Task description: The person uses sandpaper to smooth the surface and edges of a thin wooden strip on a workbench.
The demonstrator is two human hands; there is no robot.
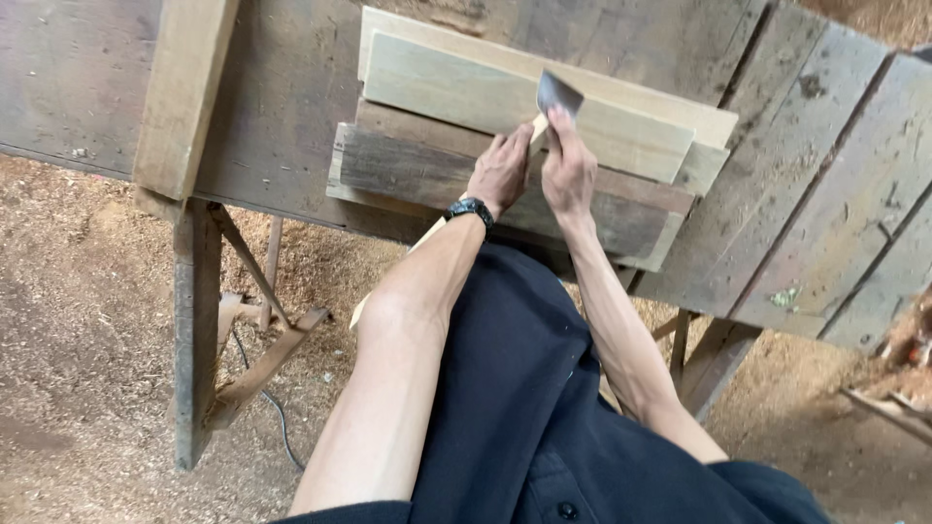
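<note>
Both hands grip one tool: the right hand (568,170) is closed around the dark metal blade (558,94), fingers pressing it onto the pale top plank (456,92); the left hand (500,170) is closed on the light wooden handle (537,131) just beside it. The plank tops a stack of boards (408,175) on the weathered workbench (291,87). A black wristwatch (470,208) sits on the left wrist; sawdust (78,311) covers the ground below

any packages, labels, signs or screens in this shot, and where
No packages, labels or signs show.
Wristwatch: on the left wrist, round dark face with black band; whether it is a screen cannot be told.
Green scrap: on the workbench at right, small, irregular; too small to tell.
</note>
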